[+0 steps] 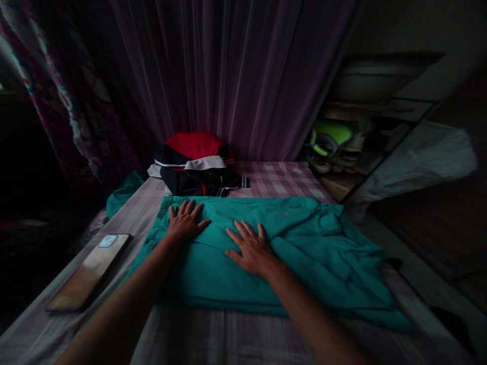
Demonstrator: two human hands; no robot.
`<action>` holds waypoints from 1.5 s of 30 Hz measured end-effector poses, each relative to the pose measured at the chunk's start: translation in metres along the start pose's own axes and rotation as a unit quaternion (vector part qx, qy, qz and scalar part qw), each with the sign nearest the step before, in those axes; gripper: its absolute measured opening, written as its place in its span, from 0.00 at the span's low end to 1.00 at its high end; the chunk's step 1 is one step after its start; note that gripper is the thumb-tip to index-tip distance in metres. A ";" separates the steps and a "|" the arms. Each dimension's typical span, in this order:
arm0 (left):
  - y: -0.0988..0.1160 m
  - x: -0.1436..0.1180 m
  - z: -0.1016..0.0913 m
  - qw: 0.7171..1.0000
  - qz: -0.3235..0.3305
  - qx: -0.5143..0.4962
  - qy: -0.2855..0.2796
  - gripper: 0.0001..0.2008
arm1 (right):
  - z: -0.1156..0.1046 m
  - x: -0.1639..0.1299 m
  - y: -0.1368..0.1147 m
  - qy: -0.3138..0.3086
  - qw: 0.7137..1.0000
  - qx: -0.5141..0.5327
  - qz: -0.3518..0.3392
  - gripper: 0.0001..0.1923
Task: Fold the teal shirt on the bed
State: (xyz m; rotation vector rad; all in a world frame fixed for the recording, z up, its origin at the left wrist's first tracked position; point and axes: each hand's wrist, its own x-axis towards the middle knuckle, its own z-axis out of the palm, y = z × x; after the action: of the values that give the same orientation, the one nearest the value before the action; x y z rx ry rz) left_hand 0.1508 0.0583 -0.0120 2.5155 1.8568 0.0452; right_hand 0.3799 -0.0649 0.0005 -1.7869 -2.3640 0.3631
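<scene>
Green trousers lie flat and folded lengthwise across the cloth in front of me, with what looks like the gathered waistband at the left end. My left hand rests on their upper left part, palm down and fingers spread. Nearer the middle, my right hand presses flat on the same fabric, its fingers also apart. Neither hand grips anything. Some creases run through the right half of the trousers, and their right end reaches the edge of the surface.
A phone lies back up at the left. Behind the trousers sits a heap of red, black and white clothes on the checked cloth. Purple curtains hang at the back. A rack with shoes stands at the right.
</scene>
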 end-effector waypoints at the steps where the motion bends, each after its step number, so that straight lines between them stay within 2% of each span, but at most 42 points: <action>1: 0.000 0.000 0.000 1.000 -0.002 0.001 -0.003 0.38 | 0.003 -0.003 -0.002 -0.013 1.000 0.004 -0.005 0.37; 6: 0.000 0.003 0.000 1.000 -0.003 -0.004 -0.004 0.37 | 0.003 -0.008 -0.009 -0.029 1.000 0.003 0.001 0.37; 9: -0.009 0.008 -0.002 0.999 0.000 -0.029 -0.014 0.34 | -0.001 -0.023 -0.011 -0.020 1.000 0.003 0.018 0.36; 12: -0.033 0.002 -0.006 0.997 0.015 -0.072 0.026 0.31 | 0.004 -0.054 -0.005 0.016 0.999 -0.010 0.034 0.34; 15: -0.066 -0.024 -0.005 0.989 0.010 -0.116 0.093 0.29 | 0.018 -0.085 0.009 0.067 0.996 -0.041 0.046 0.30; 18: -0.090 -0.061 -0.001 0.983 -0.059 -0.135 0.111 0.28 | 0.034 -0.102 0.022 0.132 0.988 -0.072 0.036 0.27; 21: -0.096 -0.087 -0.002 0.977 -0.152 -0.134 0.070 0.28 | 0.044 -0.106 0.030 0.231 0.969 -0.090 0.014 0.22; 23: -0.094 -0.093 -0.006 0.972 -0.196 -0.127 0.034 0.28 | 0.047 -0.105 0.034 0.293 0.951 -0.094 -0.005 0.20; 26: -0.092 -0.089 -0.017 0.968 -0.222 -0.114 -0.011 0.29 | 0.050 -0.104 0.040 0.352 0.931 -0.093 -0.035 0.19; 28: -0.093 -0.083 -0.022 0.966 -0.232 -0.107 -0.028 0.30 | 0.051 -0.104 0.045 0.368 0.924 -0.091 -0.045 0.19; 38: -0.099 -0.048 -0.029 0.948 -0.288 -0.096 -0.094 0.35 | 0.053 -0.102 0.046 0.381 0.921 -0.065 -0.056 0.19; 45: -0.102 -0.039 -0.033 0.941 -0.289 -0.139 -0.104 0.34 | 0.046 -0.104 0.042 0.397 0.912 -0.066 -0.073 0.19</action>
State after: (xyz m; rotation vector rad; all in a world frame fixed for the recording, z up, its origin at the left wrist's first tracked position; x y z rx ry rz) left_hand 0.0410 0.0513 0.0172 1.6523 2.2227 0.0291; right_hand 0.4349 -0.1585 -0.0536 -1.3959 -1.9155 -0.4769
